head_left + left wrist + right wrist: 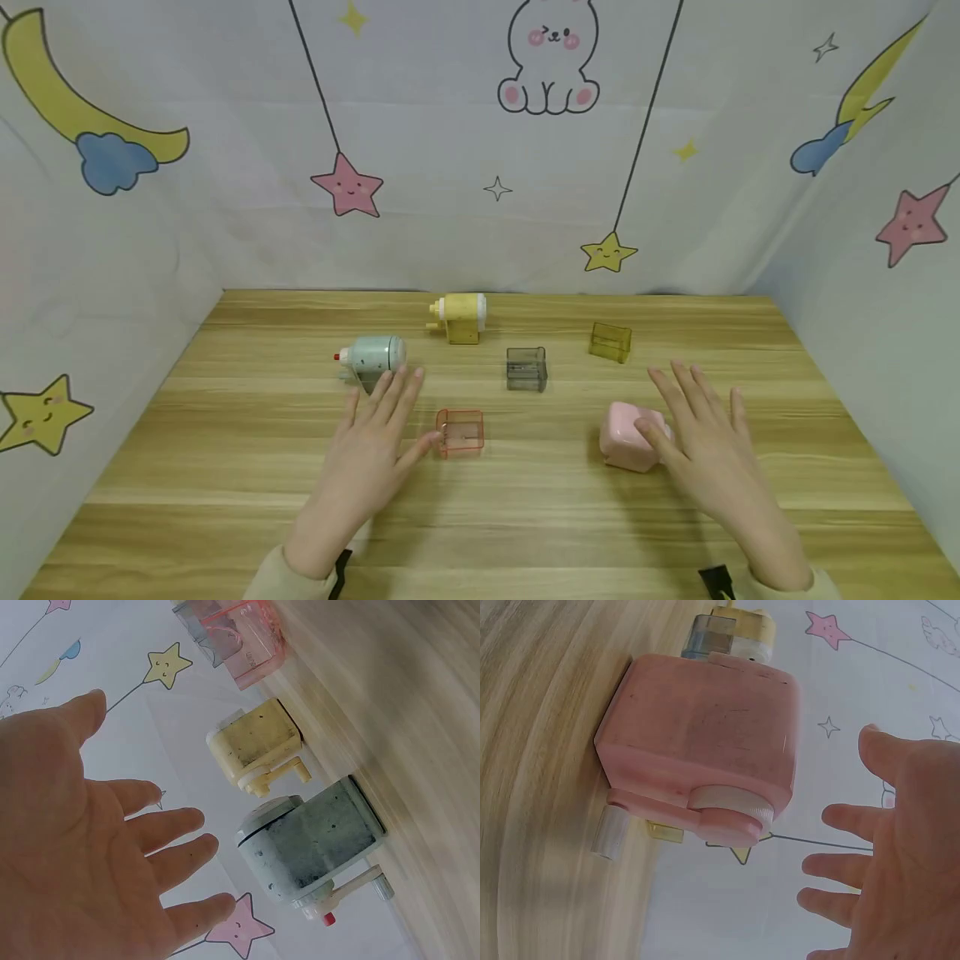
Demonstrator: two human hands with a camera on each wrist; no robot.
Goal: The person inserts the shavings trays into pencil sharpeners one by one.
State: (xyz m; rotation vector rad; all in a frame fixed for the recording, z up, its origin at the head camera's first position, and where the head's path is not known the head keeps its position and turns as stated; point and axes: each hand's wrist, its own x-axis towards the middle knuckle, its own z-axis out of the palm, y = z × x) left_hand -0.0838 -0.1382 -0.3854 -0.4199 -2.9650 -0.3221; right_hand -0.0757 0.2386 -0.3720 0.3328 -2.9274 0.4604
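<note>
My left hand (367,454) is spread with its fingers straight and holds nothing. Just past its fingertips stands a mint-green crank pencil sharpener (377,353). A clear red shavings drawer (471,433) lies beside the left thumb. On the right, my right hand (708,458) is also spread, its thumb overlapping a pink crank pencil sharpener (624,432) in the head view. The right wrist view shows the pink sharpener's crank handle (656,810) and the bare palm apart from it.
Farther back stands a yellow crank sharpener (463,310). A smoky grey clear drawer (527,371) lies mid-table, and an amber clear drawer (611,342) lies to its right. A patterned white cloth (450,250) hangs behind and at both sides of the wooden table (525,533).
</note>
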